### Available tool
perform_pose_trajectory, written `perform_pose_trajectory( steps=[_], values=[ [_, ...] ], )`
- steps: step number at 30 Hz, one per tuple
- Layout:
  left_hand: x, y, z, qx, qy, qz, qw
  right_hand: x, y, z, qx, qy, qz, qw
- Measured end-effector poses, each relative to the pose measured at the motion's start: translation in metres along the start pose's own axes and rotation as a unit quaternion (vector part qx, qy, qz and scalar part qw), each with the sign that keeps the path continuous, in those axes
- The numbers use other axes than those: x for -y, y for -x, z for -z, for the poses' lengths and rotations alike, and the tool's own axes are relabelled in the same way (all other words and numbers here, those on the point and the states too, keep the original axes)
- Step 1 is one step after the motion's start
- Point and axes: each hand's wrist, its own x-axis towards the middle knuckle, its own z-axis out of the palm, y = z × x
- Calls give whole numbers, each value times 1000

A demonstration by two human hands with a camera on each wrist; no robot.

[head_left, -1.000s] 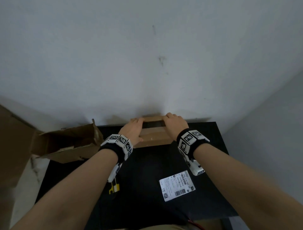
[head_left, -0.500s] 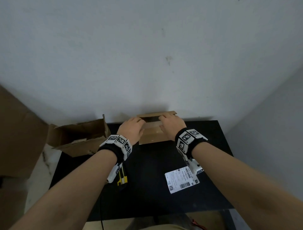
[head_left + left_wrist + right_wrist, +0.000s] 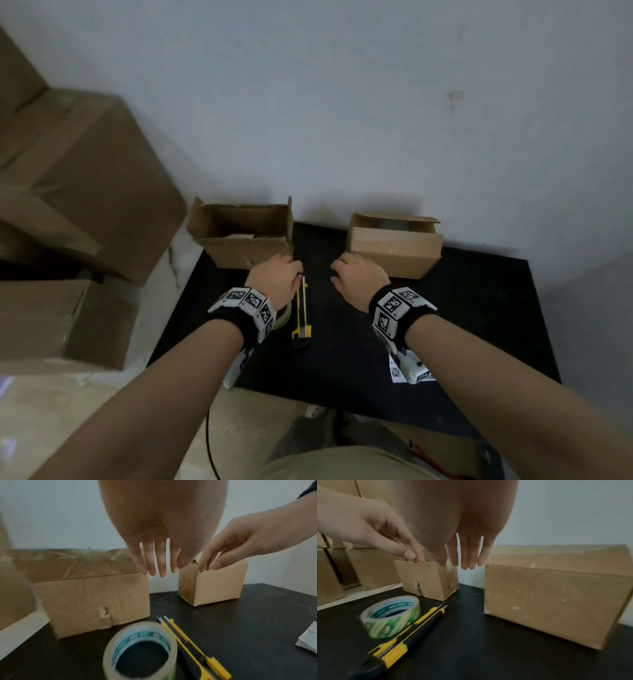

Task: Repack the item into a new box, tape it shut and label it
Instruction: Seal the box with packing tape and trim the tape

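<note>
Table: black, everything's sitting on it.
Old box: open, at 11 o'clock.
New box: 1 o'clock, flaps partly folded, contents hard to make out.
Left hand: relaxed, empty, above tape roll.
Right hand: loose, empty, near new box.
Cutter: yellow, between hands.

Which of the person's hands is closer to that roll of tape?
Left. The left hand hovers just above the tape roll; the right hand hangs beyond the knife, near the smaller box.
</note>
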Motion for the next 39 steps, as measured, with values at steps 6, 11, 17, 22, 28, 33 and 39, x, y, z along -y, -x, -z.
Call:
perform_pose_trajectory(
  steps=[6,11,17,22,28,33,39],
  values=[
    [25,38,-26,78,29,88,993,27,-8,-31,70,-12,51,996],
    [38,58,-53,120,48,113,985,46,-9,-62,106,-24,54,993],
    [50,64,-90,109,58,69,990,58,-6,-90,135,-75,23,988],
    [52,57,-99,97,-7,45,994,59,-9,-98,126,-110,5,986],
    [52,60,-96,53,81,61,993,55,-12,-91,137,-169,-32,976],
    [38,60,-64,76,203,102,971,50,-17,-71,121,-212,-36,969],
    [18,48,-36,13,326,104,939,38,-12,-33,61,-228,-12,972]
  ],
)
